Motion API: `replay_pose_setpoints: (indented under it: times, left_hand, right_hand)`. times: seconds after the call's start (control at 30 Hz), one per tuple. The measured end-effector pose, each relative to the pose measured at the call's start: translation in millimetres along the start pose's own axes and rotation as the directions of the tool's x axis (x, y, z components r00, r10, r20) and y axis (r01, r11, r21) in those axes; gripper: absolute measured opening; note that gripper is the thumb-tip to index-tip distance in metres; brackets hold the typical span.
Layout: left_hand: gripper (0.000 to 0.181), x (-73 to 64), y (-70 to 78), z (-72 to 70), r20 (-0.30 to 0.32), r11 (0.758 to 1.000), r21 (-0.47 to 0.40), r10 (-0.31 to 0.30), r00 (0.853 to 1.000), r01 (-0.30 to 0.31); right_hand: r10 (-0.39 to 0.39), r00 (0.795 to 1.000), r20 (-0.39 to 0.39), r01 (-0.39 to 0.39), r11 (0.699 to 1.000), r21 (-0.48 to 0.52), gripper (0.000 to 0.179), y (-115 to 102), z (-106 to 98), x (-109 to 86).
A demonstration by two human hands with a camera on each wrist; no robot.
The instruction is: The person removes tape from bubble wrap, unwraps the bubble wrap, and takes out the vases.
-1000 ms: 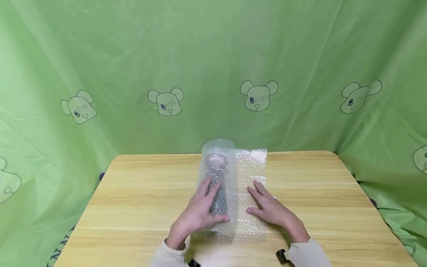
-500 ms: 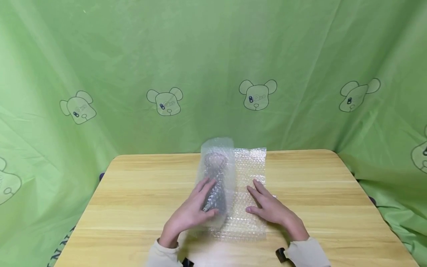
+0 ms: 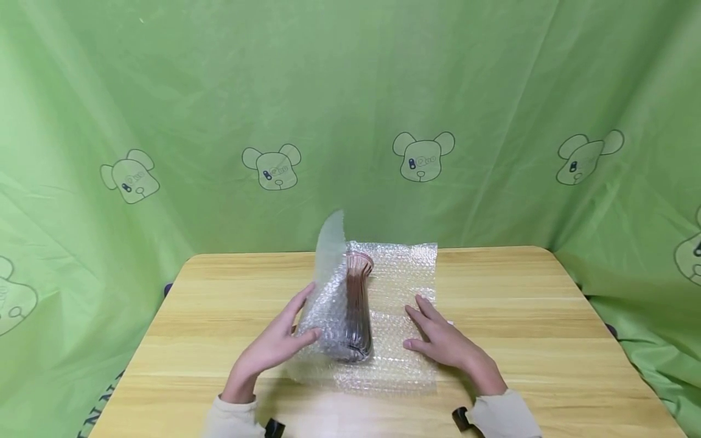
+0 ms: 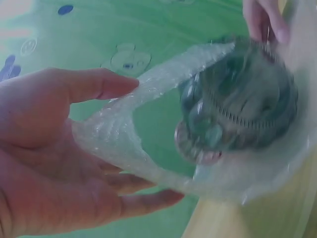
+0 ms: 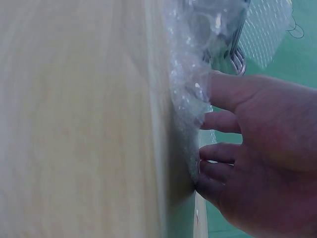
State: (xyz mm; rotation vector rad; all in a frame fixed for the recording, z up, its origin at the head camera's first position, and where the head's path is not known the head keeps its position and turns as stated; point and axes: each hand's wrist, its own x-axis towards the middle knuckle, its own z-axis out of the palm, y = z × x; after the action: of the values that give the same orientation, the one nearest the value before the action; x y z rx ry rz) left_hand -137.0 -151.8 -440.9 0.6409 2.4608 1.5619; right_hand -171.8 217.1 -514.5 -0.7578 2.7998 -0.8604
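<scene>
A ribbed glass vase [image 3: 358, 304], pinkish at its flared rim and smoky grey toward its base, lies on a sheet of bubble wrap [image 3: 402, 274]. The sheet's left part stands up in a curve and covers the vase's left side. At that curve is my left hand [image 3: 274, 344], thumb and fingers extended on either side of the bend; the left wrist view shows the wrap [image 4: 111, 131] against the palm and the vase's scalloped base [image 4: 242, 99] beyond. My right hand [image 3: 449, 342] rests with spread fingers on the flat right part of the wrap.
Both hands work over a light wooden table [image 3: 219, 304] with rounded far corners. A green cloth [image 3: 339, 91] printed with bear heads hangs behind and at both sides. A small black strap piece [image 3: 462, 418] shows by the right sleeve.
My left hand has moved left off the top of the vase. The upper wrap layer has risen and swung left, uncovering most of the vase. My right hand has stayed put.
</scene>
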Motion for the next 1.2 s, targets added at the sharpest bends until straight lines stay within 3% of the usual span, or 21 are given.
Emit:
replay_pose_setpoints:
  times: [0.17,0.43,0.8,1.03,1.13,1.2]
  left_hand:
    - [0.091,-12.4,-13.4,-16.7,-0.022,0.992,-0.096,-0.087,0.996,0.084]
    - [0.091,-29.8,-32.8,-33.8,-0.071,0.973,-0.129,-0.203,0.977,0.193]
    - [0.089,-47.2,-61.7,-44.3,-0.112,0.928,-0.241,-0.317,0.942,0.284]
    - [0.088,-53.8,-77.4,-46.5,-0.143,0.893,-0.29,-0.397,0.907,0.345]
    - [0.088,-57.2,-79.9,-51.3,-0.122,0.886,-0.303,-0.402,0.907,0.352]
    - [0.089,-60.4,-79.1,-57.5,-0.094,0.892,-0.304,-0.378,0.921,0.335]
  right_hand:
    - [0.012,1.0,0.007,-0.012,1.0,0.002,0.08,0,0,0.4]
    - [0.016,1.0,0.007,-0.016,1.0,0.007,0.08,-1,-1,-0.4]
    - [0.018,1.0,-0.001,-0.018,1.0,0.015,0.08,-1,0,-0.9]
    - [0.022,1.0,-0.003,-0.022,1.0,0.013,0.08,1,1,-1.0]
    - [0.021,1.0,0.001,-0.021,1.0,0.013,0.08,1,1,-1.1]
    - [0.019,1.0,0.002,-0.019,1.0,0.013,0.08,1,1,-1.0]
